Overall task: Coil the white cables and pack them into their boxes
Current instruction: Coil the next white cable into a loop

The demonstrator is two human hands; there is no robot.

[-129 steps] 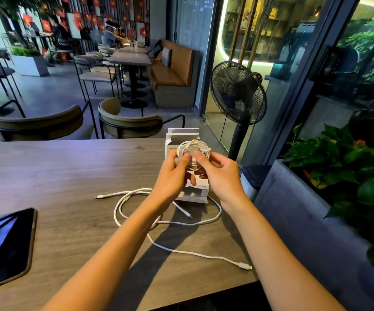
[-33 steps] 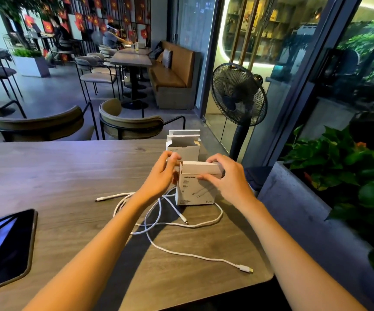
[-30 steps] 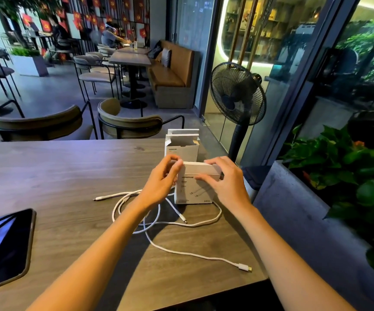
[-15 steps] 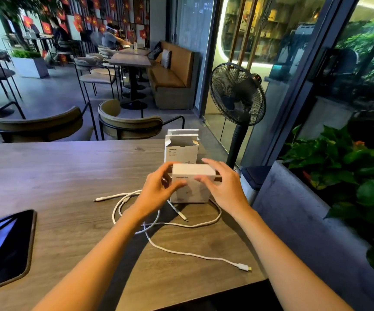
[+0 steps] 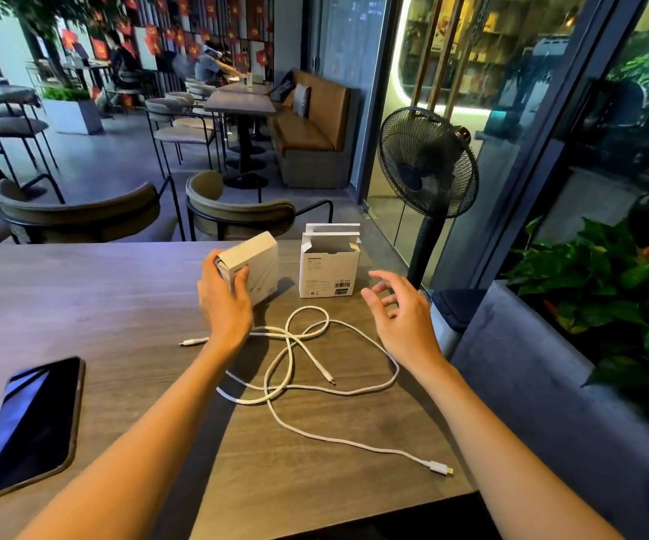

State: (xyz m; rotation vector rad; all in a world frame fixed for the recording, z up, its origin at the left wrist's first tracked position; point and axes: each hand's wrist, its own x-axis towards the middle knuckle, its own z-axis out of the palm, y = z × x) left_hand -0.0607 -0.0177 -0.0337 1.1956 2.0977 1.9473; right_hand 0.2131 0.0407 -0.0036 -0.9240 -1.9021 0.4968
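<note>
My left hand (image 5: 224, 305) grips a closed white box (image 5: 254, 267) by its near end, tilted, just over the wooden table (image 5: 120, 298). A second white box (image 5: 328, 267) stands upright to its right with its top flaps open. My right hand (image 5: 401, 317) hovers with fingers spread, holding nothing, in front of and to the right of the open box. A loose white cable (image 5: 307, 368) sprawls in loops on the table between my arms, one plug (image 5: 440, 468) near the table's front right edge.
A dark phone (image 5: 30, 422) lies face up at the table's left front. Two chairs (image 5: 237, 212) stand behind the table. A black standing fan (image 5: 428, 165) and a planter with green leaves (image 5: 607, 290) are on the right, beyond the table's edge.
The coiled cable went into the box and the box was closed. My left hand has carried the closed box to the left; my right hand has let go and opened.
</note>
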